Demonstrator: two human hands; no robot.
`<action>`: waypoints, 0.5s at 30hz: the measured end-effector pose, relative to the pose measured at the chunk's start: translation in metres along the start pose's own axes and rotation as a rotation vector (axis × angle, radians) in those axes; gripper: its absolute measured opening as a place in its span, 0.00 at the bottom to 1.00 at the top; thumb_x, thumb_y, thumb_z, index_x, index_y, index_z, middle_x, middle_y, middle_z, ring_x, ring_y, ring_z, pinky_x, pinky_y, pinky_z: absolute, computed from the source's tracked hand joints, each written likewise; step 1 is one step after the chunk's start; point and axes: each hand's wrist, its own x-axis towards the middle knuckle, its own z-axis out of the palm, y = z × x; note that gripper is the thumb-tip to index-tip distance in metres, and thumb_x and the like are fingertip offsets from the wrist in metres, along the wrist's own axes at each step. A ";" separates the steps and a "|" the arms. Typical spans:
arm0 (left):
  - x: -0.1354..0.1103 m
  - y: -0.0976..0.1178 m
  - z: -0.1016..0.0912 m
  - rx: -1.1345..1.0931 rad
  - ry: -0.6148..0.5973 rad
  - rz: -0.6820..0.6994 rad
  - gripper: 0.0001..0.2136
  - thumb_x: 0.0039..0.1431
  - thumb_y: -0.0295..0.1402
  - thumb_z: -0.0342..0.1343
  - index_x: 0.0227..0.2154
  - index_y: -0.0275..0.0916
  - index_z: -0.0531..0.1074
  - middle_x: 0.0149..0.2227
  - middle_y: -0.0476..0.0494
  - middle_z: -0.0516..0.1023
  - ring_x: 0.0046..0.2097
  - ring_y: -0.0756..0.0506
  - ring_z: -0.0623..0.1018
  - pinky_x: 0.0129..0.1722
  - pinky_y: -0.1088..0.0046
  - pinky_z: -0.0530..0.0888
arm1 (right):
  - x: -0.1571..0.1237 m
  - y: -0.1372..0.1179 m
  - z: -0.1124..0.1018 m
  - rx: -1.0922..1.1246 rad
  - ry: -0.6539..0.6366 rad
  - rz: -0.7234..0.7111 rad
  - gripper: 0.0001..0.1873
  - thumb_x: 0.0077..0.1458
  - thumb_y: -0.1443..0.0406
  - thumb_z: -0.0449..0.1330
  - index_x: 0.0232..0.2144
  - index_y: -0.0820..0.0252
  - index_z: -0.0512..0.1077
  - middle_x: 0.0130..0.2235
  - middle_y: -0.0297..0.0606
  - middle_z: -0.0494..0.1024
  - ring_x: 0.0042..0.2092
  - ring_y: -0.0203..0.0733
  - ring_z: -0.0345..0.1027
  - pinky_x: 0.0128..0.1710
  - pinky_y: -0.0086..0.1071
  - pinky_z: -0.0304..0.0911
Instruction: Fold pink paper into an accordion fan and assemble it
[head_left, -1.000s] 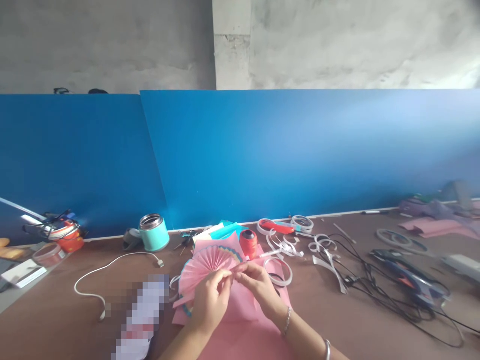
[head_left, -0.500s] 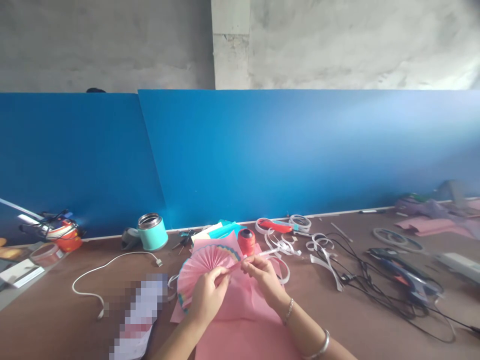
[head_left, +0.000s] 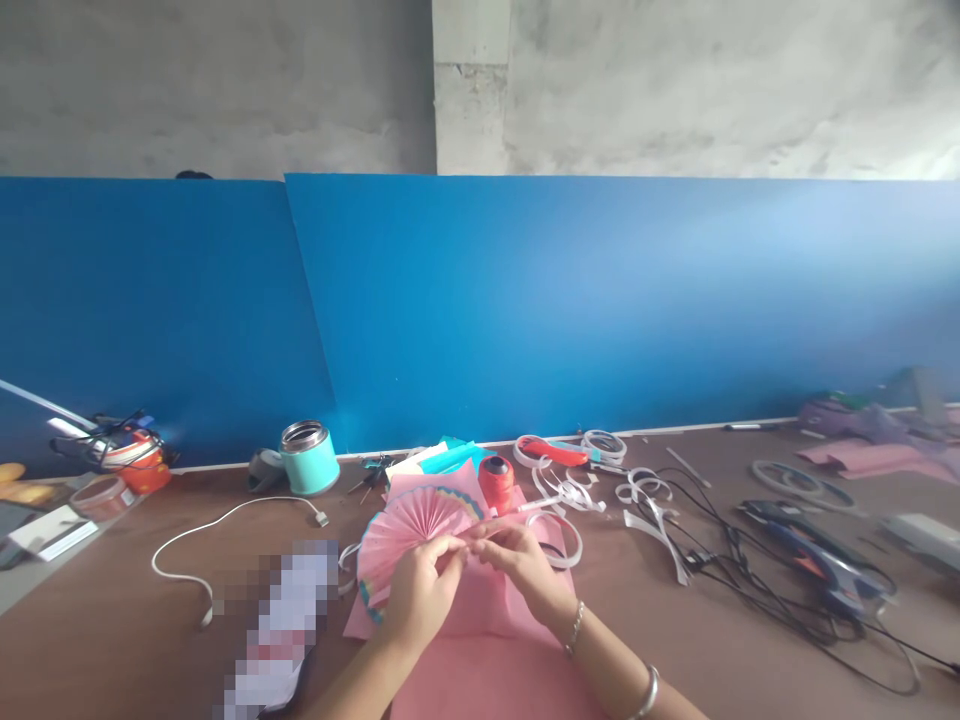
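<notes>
My left hand (head_left: 424, 588) and my right hand (head_left: 520, 566) meet fingertip to fingertip over pink paper. Both are closed in a pinch on a narrow pink paper strip (head_left: 471, 538), mostly hidden by the fingers. Behind my left hand lies a pleated pink paper fan (head_left: 405, 520) with a blue and yellow edge. Pink paper sheets (head_left: 487, 680) spread out below my wrists. A red spool of thread (head_left: 496, 484) stands just beyond my right hand, and a white ring of tape (head_left: 574, 545) lies to its right.
A turquoise steel-rimmed cup (head_left: 310, 460) stands at the back left, near a white cable (head_left: 225, 522). Curled white strips (head_left: 574, 490) lie behind my right hand. A glue gun (head_left: 821, 565) and black cables (head_left: 739, 560) are at right. A blue partition (head_left: 525, 300) borders the table's back.
My hands have come closer together, the right fingers sliding left along the pink strip until the fingertips meet. The camera view has shifted slightly.
</notes>
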 end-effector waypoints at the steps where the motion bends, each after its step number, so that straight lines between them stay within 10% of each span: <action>1: 0.000 0.001 0.000 -0.010 -0.008 0.001 0.12 0.58 0.33 0.49 0.36 0.42 0.78 0.34 0.45 0.82 0.36 0.45 0.80 0.36 0.74 0.73 | -0.001 0.001 0.002 -0.003 -0.026 -0.001 0.12 0.43 0.57 0.68 0.25 0.60 0.77 0.27 0.35 0.76 0.29 0.37 0.65 0.30 0.29 0.58; 15: 0.000 0.002 -0.003 0.134 -0.040 0.010 0.13 0.59 0.34 0.47 0.32 0.42 0.78 0.29 0.45 0.81 0.34 0.45 0.79 0.33 0.75 0.70 | 0.007 0.006 -0.015 -0.132 0.074 -0.010 0.18 0.42 0.51 0.66 0.19 0.61 0.74 0.21 0.35 0.73 0.25 0.36 0.64 0.27 0.29 0.58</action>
